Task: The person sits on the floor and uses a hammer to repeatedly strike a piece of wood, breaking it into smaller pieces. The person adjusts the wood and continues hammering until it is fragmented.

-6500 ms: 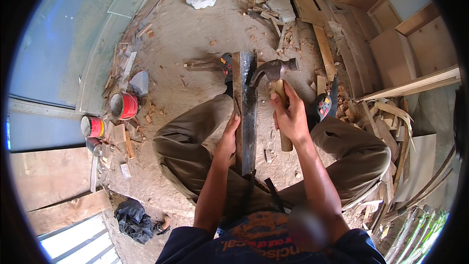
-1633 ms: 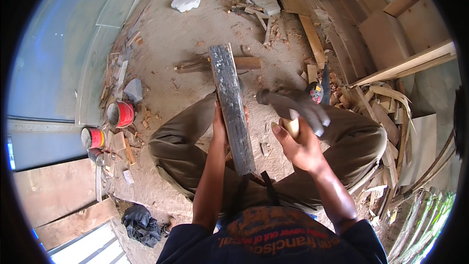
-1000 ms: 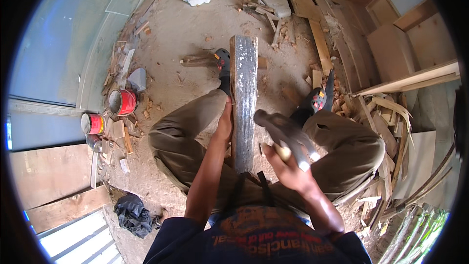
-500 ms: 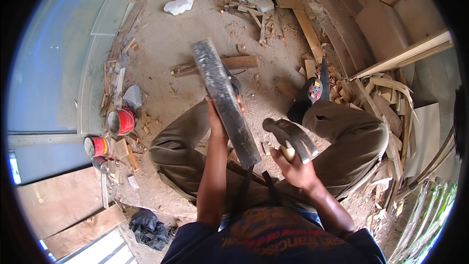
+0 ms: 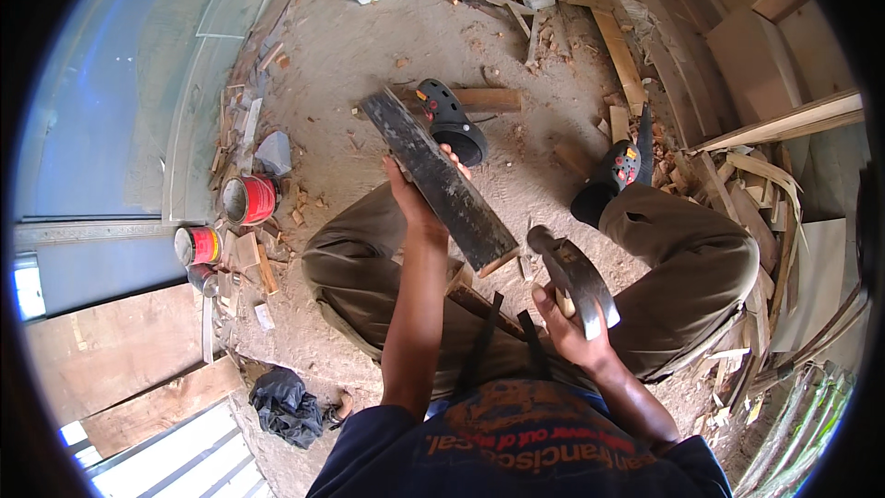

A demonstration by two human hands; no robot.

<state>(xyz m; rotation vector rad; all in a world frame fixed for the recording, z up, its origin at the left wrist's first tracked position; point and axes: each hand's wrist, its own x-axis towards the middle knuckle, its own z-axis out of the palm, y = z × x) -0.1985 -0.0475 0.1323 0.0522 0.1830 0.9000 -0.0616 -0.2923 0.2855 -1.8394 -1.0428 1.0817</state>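
Dark wooden bar (image 5: 438,180) is in the middle, held in the air above the floor, tilted so that its far end points to the left and its near end to the right. At the far left, a small red and yellow can (image 5: 197,245) stands beside a larger red can (image 5: 249,200), with wood scraps around them. Nearer to the person, a black plastic bag (image 5: 284,406) lies crumpled on the floor. Then comes the left hand (image 5: 419,201), which is closed around the bar, with the thumb side at the left edge and fingertips showing at the right edge. Just beyond the bar there is the left shoe (image 5: 456,134), and behind this shoe a brown length of wood (image 5: 493,100) lies on the floor. More to the right, apart from the bar, is the hammer (image 5: 576,277), with its round face to the upper left and its claw to the lower right. The right hand (image 5: 576,337) grips it by the handle, close under the head. Farther right are the right shoe (image 5: 618,168) and a leaning pale plank (image 5: 784,124).
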